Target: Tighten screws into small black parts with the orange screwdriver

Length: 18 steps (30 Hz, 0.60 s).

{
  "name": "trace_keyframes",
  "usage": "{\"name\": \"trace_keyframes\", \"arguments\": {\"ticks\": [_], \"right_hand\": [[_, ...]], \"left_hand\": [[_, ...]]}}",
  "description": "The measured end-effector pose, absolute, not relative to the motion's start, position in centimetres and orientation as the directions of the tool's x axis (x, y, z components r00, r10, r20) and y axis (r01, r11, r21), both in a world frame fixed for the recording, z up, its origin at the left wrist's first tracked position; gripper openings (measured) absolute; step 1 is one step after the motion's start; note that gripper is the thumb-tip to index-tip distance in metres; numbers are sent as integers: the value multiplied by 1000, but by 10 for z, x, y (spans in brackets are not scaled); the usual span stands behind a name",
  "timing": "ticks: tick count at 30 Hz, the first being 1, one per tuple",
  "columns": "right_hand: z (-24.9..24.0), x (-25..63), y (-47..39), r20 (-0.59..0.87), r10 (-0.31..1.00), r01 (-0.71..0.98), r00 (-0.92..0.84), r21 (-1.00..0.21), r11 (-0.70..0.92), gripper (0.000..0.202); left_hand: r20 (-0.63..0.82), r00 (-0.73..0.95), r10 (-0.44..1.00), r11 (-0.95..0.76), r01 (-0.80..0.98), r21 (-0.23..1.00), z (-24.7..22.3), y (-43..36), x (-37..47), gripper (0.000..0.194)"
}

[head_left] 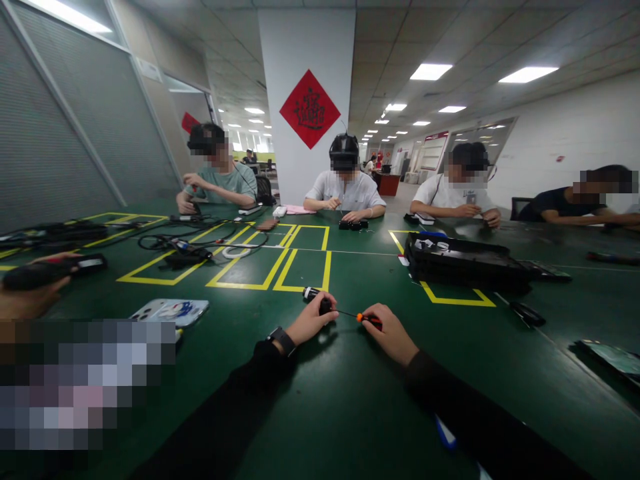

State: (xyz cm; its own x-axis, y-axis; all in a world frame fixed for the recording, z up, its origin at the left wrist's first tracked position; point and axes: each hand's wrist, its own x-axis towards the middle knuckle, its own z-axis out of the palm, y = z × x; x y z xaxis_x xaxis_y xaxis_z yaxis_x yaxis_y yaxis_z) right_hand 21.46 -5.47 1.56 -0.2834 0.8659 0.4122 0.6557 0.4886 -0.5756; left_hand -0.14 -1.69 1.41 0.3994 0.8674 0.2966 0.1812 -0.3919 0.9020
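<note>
My left hand, with a dark watch on its wrist, is closed round a small black object near the middle of the green table. Just beyond its fingers lies a black and white cylinder. To the right, my right hand is wrapped round the handle of an orange and black screwdriver. The screwdriver's thin shaft points left and reaches the black object. Its tip is too small to make out.
A black open case stands at the right, beside a dark tool. Left are a phone, tangled black cables and a person's hand with a dark tool. Several people sit across the table.
</note>
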Motion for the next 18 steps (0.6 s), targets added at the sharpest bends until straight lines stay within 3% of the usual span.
{"name": "trace_keyframes", "arguments": {"ticks": [7, 18], "right_hand": [[14, 215, -56, 390, 884, 654, -257, -603, 456, 16], [19, 215, -56, 388, 865, 678, -319, -544, 495, 19]], "left_hand": [[293, 404, 867, -392, 187, 901, 16, -19, -1, 20], [301, 380, 875, -402, 221, 889, 13, -17, -1, 20]]}}
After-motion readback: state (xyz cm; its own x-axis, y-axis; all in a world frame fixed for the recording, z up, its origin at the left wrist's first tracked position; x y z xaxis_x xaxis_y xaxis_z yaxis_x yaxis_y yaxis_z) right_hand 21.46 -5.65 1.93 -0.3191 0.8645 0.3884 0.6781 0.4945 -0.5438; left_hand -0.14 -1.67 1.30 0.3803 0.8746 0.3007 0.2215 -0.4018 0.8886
